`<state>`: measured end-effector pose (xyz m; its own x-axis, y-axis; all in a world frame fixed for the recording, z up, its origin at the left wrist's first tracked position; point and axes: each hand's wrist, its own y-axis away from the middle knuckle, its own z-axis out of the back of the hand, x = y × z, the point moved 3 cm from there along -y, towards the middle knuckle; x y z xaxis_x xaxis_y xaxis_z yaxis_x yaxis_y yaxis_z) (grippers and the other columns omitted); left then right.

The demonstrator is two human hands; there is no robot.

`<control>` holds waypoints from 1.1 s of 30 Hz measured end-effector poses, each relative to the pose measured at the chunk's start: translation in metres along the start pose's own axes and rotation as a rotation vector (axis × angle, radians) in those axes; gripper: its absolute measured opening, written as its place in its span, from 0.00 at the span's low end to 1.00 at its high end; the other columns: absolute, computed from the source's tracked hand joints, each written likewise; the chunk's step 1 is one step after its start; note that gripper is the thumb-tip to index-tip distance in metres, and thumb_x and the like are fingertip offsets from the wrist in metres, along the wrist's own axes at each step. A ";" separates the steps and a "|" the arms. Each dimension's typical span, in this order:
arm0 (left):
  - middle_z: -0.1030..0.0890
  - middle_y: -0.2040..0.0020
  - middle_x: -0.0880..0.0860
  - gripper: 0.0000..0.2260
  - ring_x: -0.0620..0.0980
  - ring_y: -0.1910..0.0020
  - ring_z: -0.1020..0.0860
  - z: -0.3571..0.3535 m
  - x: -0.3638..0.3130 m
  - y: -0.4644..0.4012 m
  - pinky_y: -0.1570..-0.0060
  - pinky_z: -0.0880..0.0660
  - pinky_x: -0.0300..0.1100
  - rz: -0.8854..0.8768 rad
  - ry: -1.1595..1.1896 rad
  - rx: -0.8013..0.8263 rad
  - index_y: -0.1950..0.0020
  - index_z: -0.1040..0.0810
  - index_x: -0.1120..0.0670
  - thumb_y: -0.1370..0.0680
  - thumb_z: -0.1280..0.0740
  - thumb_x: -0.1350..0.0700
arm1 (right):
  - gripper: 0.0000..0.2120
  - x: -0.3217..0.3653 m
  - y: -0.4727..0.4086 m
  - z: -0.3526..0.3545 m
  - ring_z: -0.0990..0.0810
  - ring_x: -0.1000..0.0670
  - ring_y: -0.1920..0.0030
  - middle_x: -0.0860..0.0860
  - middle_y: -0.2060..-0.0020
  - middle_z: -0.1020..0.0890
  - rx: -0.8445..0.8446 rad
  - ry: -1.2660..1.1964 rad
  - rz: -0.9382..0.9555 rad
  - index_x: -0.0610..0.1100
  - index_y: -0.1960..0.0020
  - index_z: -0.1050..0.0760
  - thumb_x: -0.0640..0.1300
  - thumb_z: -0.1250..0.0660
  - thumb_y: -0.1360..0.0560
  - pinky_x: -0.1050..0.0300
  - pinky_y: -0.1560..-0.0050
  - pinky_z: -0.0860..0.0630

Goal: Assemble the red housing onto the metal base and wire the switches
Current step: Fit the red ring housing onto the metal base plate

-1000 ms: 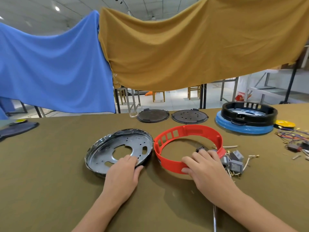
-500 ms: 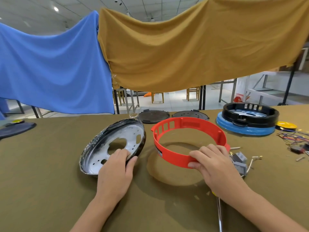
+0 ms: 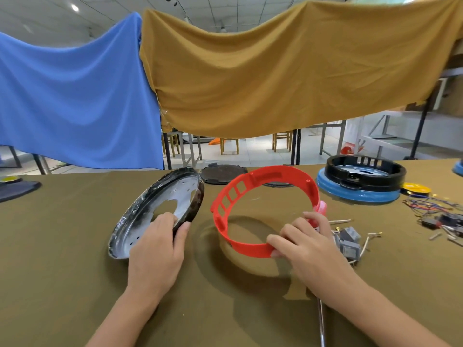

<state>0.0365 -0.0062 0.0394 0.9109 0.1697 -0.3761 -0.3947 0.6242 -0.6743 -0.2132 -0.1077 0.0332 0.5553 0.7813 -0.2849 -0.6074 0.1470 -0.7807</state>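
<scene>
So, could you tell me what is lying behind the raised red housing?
Behind the red housing a dark round disc shows beside it; a second one is mostly covered by its far wall.

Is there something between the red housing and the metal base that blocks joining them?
Nothing visible does. The right hand holds the red housing, the left hand holds the tilted metal base, and only bare tablecloth shows between them.

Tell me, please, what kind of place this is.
Probably an assembly workshop: an olive cloth-covered worktable, a finished black ring on a blue base and loose coloured wires.
</scene>
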 end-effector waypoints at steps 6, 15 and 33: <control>0.28 0.65 0.48 0.11 0.49 0.67 0.29 0.004 0.001 -0.002 0.69 0.34 0.44 -0.031 0.102 -0.088 0.58 0.31 0.55 0.20 0.39 0.50 | 0.10 0.017 -0.001 -0.004 0.21 0.49 0.61 0.54 0.64 0.21 0.008 -0.059 0.072 0.50 0.53 0.19 0.51 0.38 0.22 0.45 0.44 0.27; 0.29 0.68 0.46 0.13 0.42 0.67 0.29 0.016 0.010 -0.008 0.68 0.36 0.36 0.077 0.392 -0.345 0.58 0.33 0.52 0.17 0.42 0.47 | 0.07 0.025 -0.006 -0.003 0.19 0.48 0.62 0.53 0.64 0.19 0.121 -0.117 0.104 0.47 0.53 0.17 0.45 0.24 0.30 0.49 0.52 0.20; 0.16 0.46 0.56 0.17 0.56 0.47 0.18 -0.013 0.053 -0.009 0.51 0.21 0.52 1.140 1.396 -0.156 0.38 0.21 0.56 0.22 0.31 0.47 | 0.08 0.000 -0.004 0.006 0.19 0.43 0.61 0.50 0.63 0.18 -0.004 -0.030 -0.105 0.43 0.52 0.16 0.43 0.34 0.26 0.42 0.49 0.25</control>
<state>0.0863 -0.0125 0.0172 -0.5141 -0.3303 -0.7916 -0.7678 0.5887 0.2530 -0.2138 -0.1047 0.0393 0.5984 0.7797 -0.1844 -0.5446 0.2271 -0.8074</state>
